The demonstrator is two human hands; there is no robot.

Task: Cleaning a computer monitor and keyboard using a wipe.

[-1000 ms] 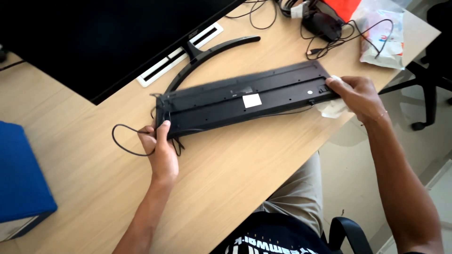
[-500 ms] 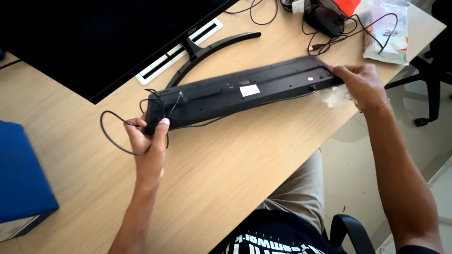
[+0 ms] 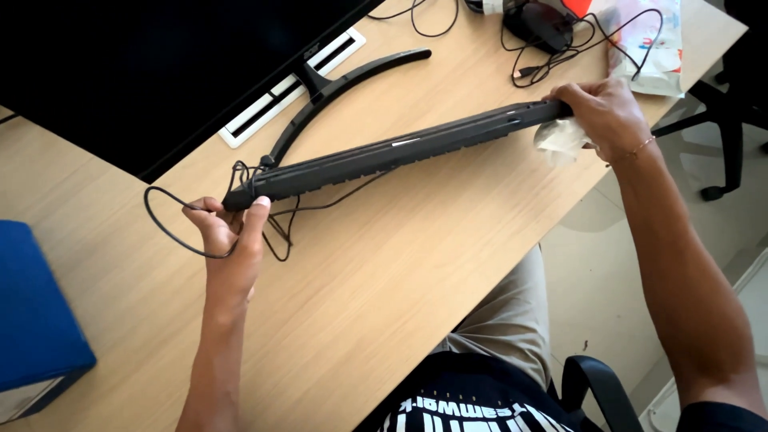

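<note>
The black keyboard (image 3: 400, 150) is held edge-on above the wooden bench (image 3: 384, 272), spanning diagonally from lower left to upper right, with its narrow side facing the camera.

The left hand (image 3: 228, 240) grips the lower left end of the keyboard; its fingers (image 3: 258, 210) are closed around that end, with the thumb pressed against the near edge. The black cable (image 3: 172, 236) loops out from this hand to the left and lies against the bench, with further strands hanging below the keyboard's left end.

The right hand (image 3: 604, 116) grips the upper right end of the keyboard, fingers closed over it. A crumpled white cloth or tissue (image 3: 556, 138) is bunched under the palm of this hand, touching the keyboard's end.

Behind the keyboard stands a black monitor (image 3: 160, 64) on a curved black stand (image 3: 344, 84). Near the bench's far right corner lie a black mouse (image 3: 544, 20) with tangled cables and a clear plastic packet (image 3: 652, 40). A blue box (image 3: 36, 308) sits at the left edge of the bench. A black office chair (image 3: 732, 104) stands on the floor to the right.
</note>
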